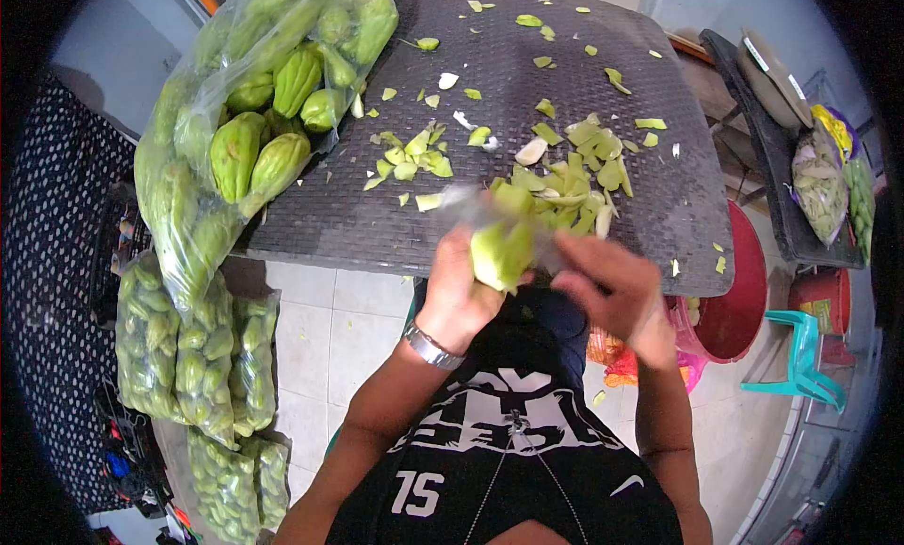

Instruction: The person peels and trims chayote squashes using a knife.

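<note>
My left hand point(454, 286), with a metal watch at the wrist, is wrapped round a pale green, partly peeled chayote point(502, 255) just off the table's near edge. To its right is my right hand point(617, 286), fingers curled and blurred by motion. A smeared greyish shape lies between those fingers and the chayote; its kind cannot be made out. Beyond the hands, a heap of green peel pieces point(593, 150) lies on the dark woven-pattern table point(320, 206). A smaller pile of peel point(411, 154) sits further left.
A large clear bag of chayotes point(240, 154) covers the table's left corner. Several filled bags point(202, 357) stand on the tiled floor below. On the right are a red tub point(744, 291), a teal stool point(800, 357) and a dark side table point(753, 159) holding bagged produce.
</note>
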Tool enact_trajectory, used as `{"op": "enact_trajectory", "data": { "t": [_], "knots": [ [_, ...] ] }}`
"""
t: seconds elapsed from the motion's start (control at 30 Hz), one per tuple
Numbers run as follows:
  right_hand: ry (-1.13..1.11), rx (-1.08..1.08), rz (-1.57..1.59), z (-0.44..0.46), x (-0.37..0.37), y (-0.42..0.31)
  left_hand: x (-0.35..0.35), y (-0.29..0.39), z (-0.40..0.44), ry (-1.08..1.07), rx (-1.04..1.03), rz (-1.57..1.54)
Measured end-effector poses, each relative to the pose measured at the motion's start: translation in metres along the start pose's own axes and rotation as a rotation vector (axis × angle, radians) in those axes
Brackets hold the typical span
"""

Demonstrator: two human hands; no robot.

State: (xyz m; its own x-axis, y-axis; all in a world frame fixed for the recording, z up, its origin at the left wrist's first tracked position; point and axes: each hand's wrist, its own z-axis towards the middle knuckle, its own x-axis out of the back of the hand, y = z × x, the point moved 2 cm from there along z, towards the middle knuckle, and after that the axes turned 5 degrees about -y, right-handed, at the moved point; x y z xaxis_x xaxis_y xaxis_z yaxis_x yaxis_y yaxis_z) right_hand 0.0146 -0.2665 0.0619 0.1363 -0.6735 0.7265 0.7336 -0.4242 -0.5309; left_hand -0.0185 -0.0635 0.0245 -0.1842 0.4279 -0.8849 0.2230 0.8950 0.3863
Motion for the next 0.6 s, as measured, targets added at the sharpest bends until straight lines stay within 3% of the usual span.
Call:
{"op": "enact_trajectory", "data": {
  "t": [0.03,0.13,0.23,0.27,0.33,0.43,0.47,0.5,0.6],
  "knots": [
    [0.079,-0.027,-0.022,-0.002,0.003,0.012,-0.001,0.006,-0.007,-0.012,0.022,0.048],
    [0.022,-0.276,-0.051,-0.008,0.024,0.048,-0.008,0.016,-0.016,0.035,0.018,0.113],
    [-0.133,-0.791,0.258,-0.002,0.034,0.04,-0.013,0.017,-0.01,0.118,-0.048,0.126],
    [-0.117,-0.846,0.36,-0.002,0.031,0.038,-0.01,0.015,-0.005,0.11,-0.081,0.134],
    [0.015,-0.537,0.276,-0.001,0.016,0.026,-0.003,0.015,0.001,0.085,-0.106,0.157],
    [-0.018,-0.189,0.123,0.0,-0.002,-0.013,0.005,0.008,0.004,0.089,-0.139,0.188],
    [-0.049,-0.107,0.074,0.004,-0.006,-0.028,0.01,-0.004,0.003,0.19,-0.31,0.132],
    [-0.08,-0.026,0.021,0.005,-0.008,-0.037,0.011,-0.001,0.006,0.077,-0.275,0.095],
    [-0.185,-0.071,0.011,0.006,-0.008,-0.038,0.01,0.0,0.004,0.039,-0.258,0.194]
  ]
}}
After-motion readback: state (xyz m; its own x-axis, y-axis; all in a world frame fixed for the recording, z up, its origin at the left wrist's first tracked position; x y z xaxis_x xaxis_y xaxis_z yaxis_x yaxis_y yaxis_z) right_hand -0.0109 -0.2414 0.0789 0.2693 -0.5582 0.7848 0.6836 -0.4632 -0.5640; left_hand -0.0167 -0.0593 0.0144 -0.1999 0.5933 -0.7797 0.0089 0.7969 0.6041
